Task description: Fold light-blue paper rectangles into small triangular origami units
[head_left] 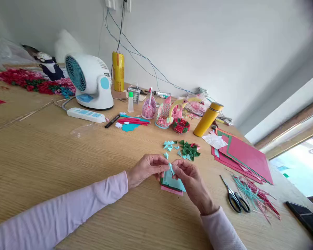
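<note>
Pinched between both my left hand (146, 167) and right hand (190, 180), a small teal paper piece (171, 169) sits above the paper stack (172, 184). Folding step underway; next crease needs aligned edges.

Head view — a single camera worn at head height, tilted, aimed forward and down across the wooden table (41, 156); near range — the hands are centred.

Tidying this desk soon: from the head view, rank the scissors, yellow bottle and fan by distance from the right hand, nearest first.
1. Scissors, just right of the right hand.
2. Yellow bottle, beyond it, slightly right.
3. Fan, far back left.
</note>
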`<state>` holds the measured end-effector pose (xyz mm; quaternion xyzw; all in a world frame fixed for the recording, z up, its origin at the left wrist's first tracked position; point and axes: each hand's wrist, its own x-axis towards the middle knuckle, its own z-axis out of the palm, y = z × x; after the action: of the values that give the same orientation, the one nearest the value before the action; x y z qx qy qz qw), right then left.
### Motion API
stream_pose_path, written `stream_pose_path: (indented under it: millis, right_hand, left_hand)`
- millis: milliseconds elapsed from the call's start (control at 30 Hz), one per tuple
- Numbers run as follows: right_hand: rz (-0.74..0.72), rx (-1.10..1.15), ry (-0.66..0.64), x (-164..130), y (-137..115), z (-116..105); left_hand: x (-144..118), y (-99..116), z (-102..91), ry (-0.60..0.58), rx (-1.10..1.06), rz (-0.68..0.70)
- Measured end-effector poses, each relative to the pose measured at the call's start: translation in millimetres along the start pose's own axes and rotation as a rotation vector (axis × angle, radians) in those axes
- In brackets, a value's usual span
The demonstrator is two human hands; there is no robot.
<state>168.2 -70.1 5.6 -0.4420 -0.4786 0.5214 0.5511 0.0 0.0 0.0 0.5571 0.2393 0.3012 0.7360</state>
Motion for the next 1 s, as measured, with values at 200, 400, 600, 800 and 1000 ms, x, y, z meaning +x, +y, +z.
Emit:
stream_pose_path:
  millis: [200, 400, 600, 800, 1000]
  right_hand:
    - [0.065, 0.179, -0.063, -0.6, -0.3, 6.1]
    - [0.074, 0.199, -0.102, -3.0, -0.6, 13.9]
    - [0.042, 0.143, -0.062, -4.7, 2.9, 17.2]
    - [0.002, -0.016, 0.015, -4.8, 3.7, 20.4]
    - [-0.076, -0.165, 0.148, -1.0, 7.2, 14.3]
  left_hand:
    - [0.1, 2.2, 2.0, 0.029, -0.068, 0.029]
    - [-1.5, 2.9, 2.5, 0.037, -0.167, -0.032]
    - [-0.2, 0.1, 1.3, 0.044, -0.242, -0.029]
    - [-1.3, 0.5, 3.6, 0.109, -0.200, 0.057]
    - [-2.5, 5.4, 4.4, 0.151, 0.144, 0.206]
